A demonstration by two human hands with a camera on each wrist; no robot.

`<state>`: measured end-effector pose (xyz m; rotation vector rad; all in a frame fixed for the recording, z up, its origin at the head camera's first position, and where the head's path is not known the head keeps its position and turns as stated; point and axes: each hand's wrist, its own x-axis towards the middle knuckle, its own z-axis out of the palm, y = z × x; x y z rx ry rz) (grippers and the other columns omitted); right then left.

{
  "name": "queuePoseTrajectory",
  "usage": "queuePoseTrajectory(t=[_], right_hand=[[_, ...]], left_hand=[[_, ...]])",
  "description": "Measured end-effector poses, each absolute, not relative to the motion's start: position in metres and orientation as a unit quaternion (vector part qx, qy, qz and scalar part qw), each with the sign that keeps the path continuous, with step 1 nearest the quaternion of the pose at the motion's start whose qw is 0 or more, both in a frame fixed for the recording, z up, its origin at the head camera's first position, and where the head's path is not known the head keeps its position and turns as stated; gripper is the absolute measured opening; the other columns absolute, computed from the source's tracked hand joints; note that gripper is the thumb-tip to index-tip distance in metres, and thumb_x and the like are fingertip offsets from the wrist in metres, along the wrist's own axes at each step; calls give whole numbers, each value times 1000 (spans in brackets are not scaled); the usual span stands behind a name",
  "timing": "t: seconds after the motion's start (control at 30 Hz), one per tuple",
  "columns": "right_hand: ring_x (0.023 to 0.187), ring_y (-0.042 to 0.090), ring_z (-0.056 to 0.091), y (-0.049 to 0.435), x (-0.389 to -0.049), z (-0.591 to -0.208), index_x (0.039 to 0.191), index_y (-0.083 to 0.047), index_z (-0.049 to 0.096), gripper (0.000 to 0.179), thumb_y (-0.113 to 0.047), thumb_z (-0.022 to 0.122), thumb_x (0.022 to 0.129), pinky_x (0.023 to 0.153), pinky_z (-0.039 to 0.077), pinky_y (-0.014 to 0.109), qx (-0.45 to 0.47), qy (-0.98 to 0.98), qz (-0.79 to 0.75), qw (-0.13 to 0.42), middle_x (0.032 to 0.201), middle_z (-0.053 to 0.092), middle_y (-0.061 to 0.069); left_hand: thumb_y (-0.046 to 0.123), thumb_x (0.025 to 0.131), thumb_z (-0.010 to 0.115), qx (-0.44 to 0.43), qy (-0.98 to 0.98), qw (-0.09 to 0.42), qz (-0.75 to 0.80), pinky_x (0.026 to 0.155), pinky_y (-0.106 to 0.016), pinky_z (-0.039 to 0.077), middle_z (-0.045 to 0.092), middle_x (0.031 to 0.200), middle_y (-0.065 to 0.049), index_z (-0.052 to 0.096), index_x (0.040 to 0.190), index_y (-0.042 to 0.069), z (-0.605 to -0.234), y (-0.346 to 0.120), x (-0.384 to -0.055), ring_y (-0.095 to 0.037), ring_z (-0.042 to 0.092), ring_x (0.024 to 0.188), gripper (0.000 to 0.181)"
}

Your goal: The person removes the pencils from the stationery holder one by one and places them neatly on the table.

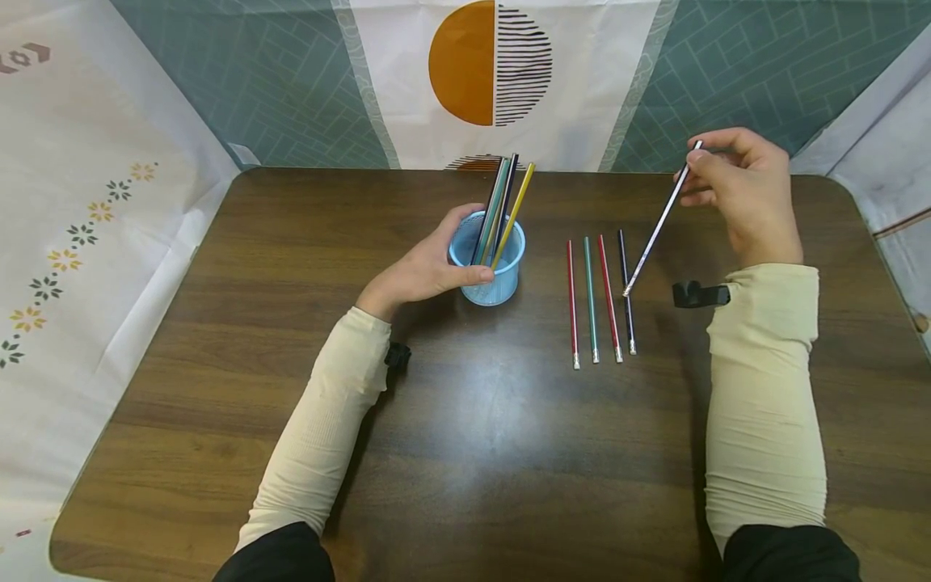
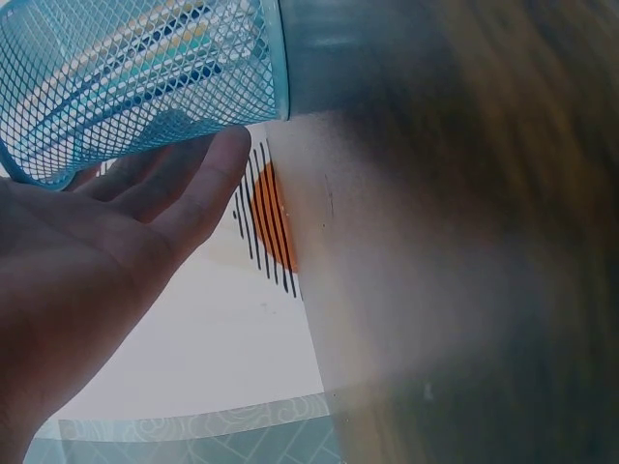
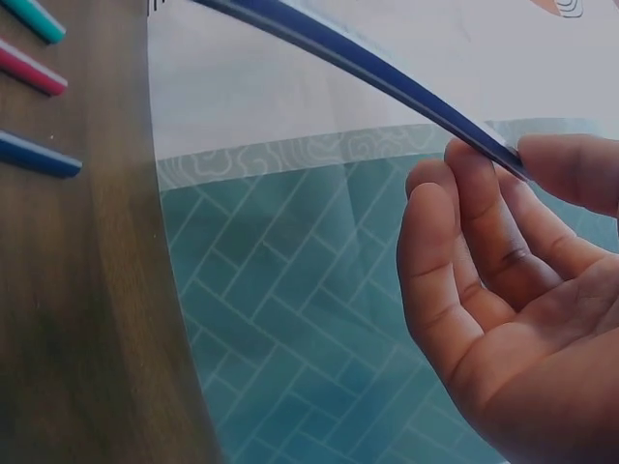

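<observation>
On the left, my left hand (image 1: pixel 429 267) grips a light blue mesh cup (image 1: pixel 494 289), thumb on the near side and fingers behind it. Several pencils lean in the cup, among them a yellow pencil (image 1: pixel 518 206) and dark ones; the left wrist view shows them through the mesh (image 2: pixel 145 87). My right hand (image 1: pixel 752 182) pinches one end of a blue pencil (image 3: pixel 368 77) between thumb and fingertips. That pencil slants down to the left, its lower end overlapping a dark blue pencil (image 1: pixel 630 323) on the table in the head view.
Left of the dark blue pencil lie a red pencil (image 1: pixel 609 299), a green pencil (image 1: pixel 591 299) and another red pencil (image 1: pixel 572 307), roughly side by side. The brown wooden table (image 1: pixel 465 469) ends at a patterned cloth backdrop (image 1: pixel 276 89).
</observation>
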<state>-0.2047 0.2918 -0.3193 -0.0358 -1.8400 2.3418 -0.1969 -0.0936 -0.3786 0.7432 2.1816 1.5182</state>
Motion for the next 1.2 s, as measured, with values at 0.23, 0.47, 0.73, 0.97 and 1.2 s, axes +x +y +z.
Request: queuePoseTrajectory(t=[0.23,0.47,0.73,0.97,1.2], right_hand=[[63,15,66,294,-207,-324,100,1,70,9,5,64,94,53,55,23,-25,-661,746,72,79,66,8],[67,10,65,299,-210,-330,112,-13,67,17,-4,60,100,59,54,20,-19,-793,609,5,82,66,-2],[73,11,66,303,-215,-342,129,-5,57,28,-9,59,102,62,53,21,9,-872,485,-59,83,68,-6],[68,17,64,303,-220,-354,132,3,52,32,-6,55,101,57,52,30,29,-900,413,-139,86,69,0],[69,21,64,297,-223,-367,128,8,52,31,-2,55,99,61,56,33,30,-895,396,-202,89,66,12]], left_hand=[[22,89,79,263,778,189,539,101,-42,46,44,139,-9,20,156,21,-379,-94,-197,-24,47,123,89],[21,89,79,265,774,190,542,101,-42,46,45,138,-9,20,156,20,-379,-94,-198,-24,48,123,89],[22,89,79,261,778,189,540,101,-42,45,44,138,-9,21,156,20,-380,-95,-198,-24,47,123,89],[21,90,78,264,776,189,540,101,-42,45,44,139,-10,20,156,20,-379,-94,-198,-24,47,123,88],[20,89,79,261,771,191,548,100,-41,46,46,136,-9,21,155,20,-379,-94,-196,-23,48,122,88]])
